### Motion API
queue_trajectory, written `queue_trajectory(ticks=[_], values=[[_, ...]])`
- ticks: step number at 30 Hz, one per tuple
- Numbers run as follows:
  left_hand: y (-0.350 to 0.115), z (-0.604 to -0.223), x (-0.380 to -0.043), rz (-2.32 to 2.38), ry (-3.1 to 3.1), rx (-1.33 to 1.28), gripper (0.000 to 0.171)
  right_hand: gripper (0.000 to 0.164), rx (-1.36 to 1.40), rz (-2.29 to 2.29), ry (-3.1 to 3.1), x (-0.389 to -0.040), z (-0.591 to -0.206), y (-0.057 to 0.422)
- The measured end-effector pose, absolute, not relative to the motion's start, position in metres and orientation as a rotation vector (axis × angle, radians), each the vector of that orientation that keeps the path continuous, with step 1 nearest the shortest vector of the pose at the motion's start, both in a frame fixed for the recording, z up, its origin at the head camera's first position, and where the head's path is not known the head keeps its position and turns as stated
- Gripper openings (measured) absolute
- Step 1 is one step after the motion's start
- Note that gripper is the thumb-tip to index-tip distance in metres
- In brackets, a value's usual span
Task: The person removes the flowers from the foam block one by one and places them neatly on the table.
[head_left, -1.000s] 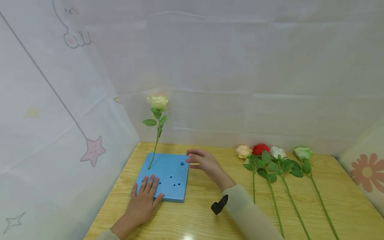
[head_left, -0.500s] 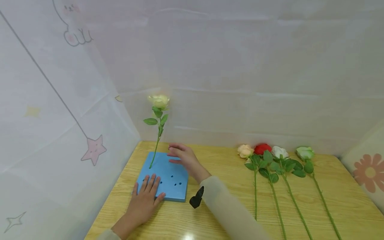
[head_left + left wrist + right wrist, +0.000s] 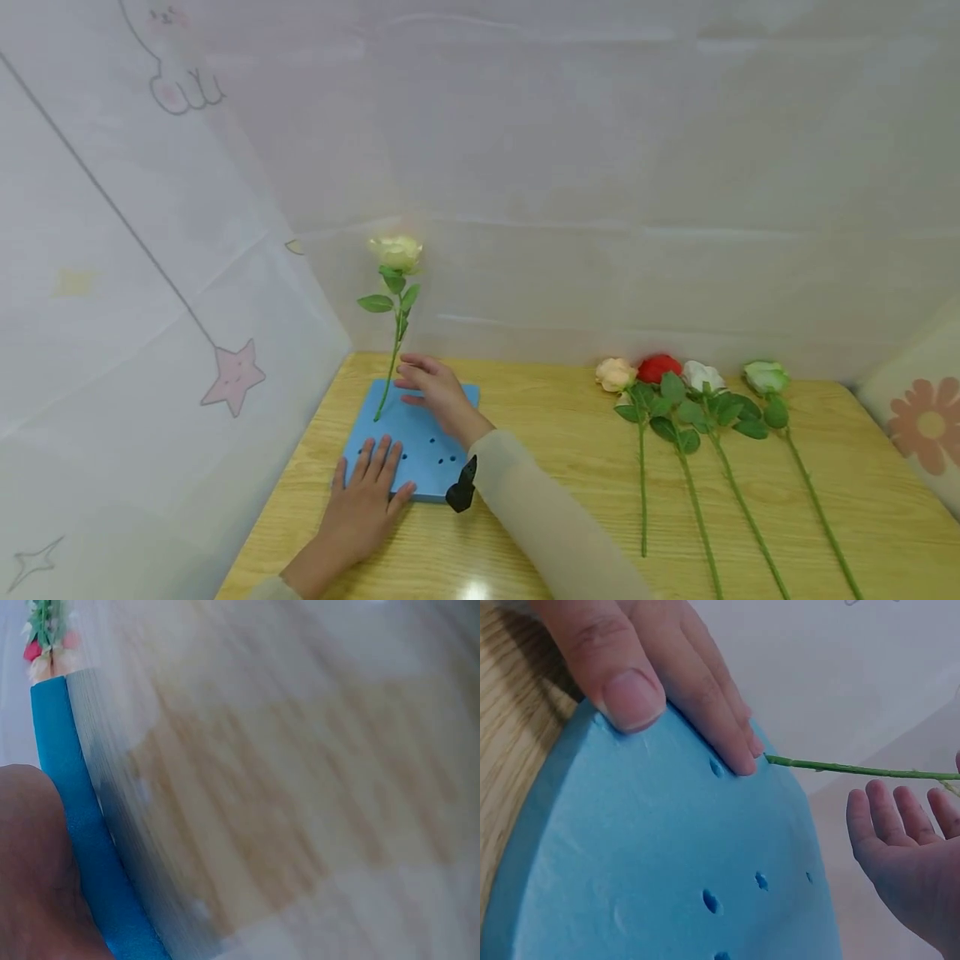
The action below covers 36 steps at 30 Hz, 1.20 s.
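Observation:
A pale yellow rose (image 3: 396,254) stands upright, leaning slightly, its stem in the left rear of a blue foam board (image 3: 423,429) with several holes. My left hand (image 3: 363,504) lies flat on the board's front left part, fingers spread. The right wrist view also catches this left hand (image 3: 667,682) on the foam. My right hand (image 3: 435,396) hovers over the back of the board. Its loosely bent fingers come close beside the green stem (image 3: 840,766), and nothing is in its grasp.
On the right of the wooden table (image 3: 555,467) lie a peach rose (image 3: 616,375), a red rose (image 3: 660,367), a white rose (image 3: 702,377) and a green-white rose (image 3: 766,377), stems toward the front. A printed cloth (image 3: 525,167) hangs behind.
My right hand has moved left, from the board's right edge across to the standing rose's stem. My left hand and the flowers have stayed in place.

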<state>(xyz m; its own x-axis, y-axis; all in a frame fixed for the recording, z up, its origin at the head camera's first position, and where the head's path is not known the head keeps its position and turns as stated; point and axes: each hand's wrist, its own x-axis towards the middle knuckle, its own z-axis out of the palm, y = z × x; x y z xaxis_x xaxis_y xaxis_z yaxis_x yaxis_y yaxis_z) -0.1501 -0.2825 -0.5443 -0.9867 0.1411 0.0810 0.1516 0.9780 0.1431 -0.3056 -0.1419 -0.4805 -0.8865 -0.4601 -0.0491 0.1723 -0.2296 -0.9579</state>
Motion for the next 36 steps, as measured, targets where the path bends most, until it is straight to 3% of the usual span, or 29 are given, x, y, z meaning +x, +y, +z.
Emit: queue_trajectory(ticks=[9, 21, 36], values=[[-0.280, -0.545, -0.150, -0.245, -3.052, -0.248, 0.073, 0.047, -0.336, -2.165, 1.661, -0.308, -0.489, -0.160], [-0.281, -0.540, -0.148, -0.250, -3.079, -0.235, 0.074, 0.024, -0.338, -2.203, 1.692, -0.302, -0.491, -0.179], [-0.283, -0.540, -0.148, -0.279, -3.046, -0.251, 0.073, 0.022, -0.449, -2.251, 1.770, -0.295, -0.479, -0.185]])
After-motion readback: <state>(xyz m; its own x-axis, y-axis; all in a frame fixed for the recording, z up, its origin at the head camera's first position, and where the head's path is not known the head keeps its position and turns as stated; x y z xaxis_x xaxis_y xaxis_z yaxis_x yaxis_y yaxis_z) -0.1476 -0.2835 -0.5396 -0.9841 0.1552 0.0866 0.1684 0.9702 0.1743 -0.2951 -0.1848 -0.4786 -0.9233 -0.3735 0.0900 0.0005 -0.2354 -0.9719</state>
